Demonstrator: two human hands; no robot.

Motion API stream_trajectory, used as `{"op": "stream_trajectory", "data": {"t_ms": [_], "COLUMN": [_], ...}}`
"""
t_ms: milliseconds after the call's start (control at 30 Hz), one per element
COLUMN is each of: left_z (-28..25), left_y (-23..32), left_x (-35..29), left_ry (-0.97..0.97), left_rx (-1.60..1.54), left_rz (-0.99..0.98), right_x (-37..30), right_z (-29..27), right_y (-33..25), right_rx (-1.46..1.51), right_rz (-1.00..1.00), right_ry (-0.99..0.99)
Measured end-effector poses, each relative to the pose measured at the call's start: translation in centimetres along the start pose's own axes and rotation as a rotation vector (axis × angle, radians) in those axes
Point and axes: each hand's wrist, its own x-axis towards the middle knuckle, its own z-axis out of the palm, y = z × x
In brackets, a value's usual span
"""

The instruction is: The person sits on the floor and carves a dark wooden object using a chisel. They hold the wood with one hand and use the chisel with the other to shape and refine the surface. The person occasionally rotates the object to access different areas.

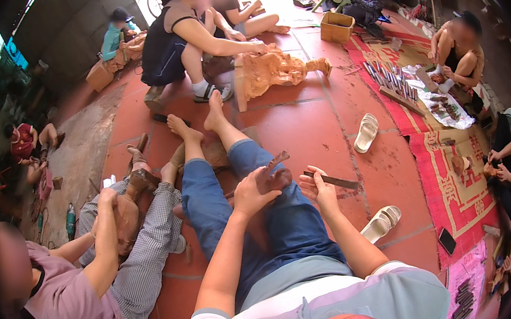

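My left hand (252, 195) is closed around a dark reddish-brown carved wooden piece (277, 178), which rests over my lap between the thighs. A branching, irregular end of the piece points up and away from me. Just to its right, my right hand (319, 191) grips a thin, flat, dark strip (340, 181) between thumb and fingers. The strip slants outward to the right and looks apart from the carving. Whether it is a file or a blade, I cannot tell. My fingers hide part of the carving's near side.
At my left a seated person works on a wooden carving (126, 216). Ahead, another person leans over an orange-brown carved statue (277, 73) lying on the tiles. Right of me lie pale sandals (366, 133), a phone (447, 241) and a red mat (440, 171); several chisels (391, 80) lie farther off.
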Motion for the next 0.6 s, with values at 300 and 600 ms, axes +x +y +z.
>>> {"op": "stream_trajectory", "data": {"t_ms": [300, 600], "left_z": [0.1, -1.2], "left_y": [0.2, -0.3], "left_x": [-1.3, -2.1], "left_ry": [0.067, 0.228], "left_rx": [0.018, 0.027], "left_rz": [0.071, 0.037], "right_x": [-0.8, 0.0], "right_z": [4.3, 7.8], "right_y": [2.2, -0.7], "right_rx": [0.309, 0.31], "right_rz": [0.082, 0.088], "right_ry": [-0.172, -0.273]}}
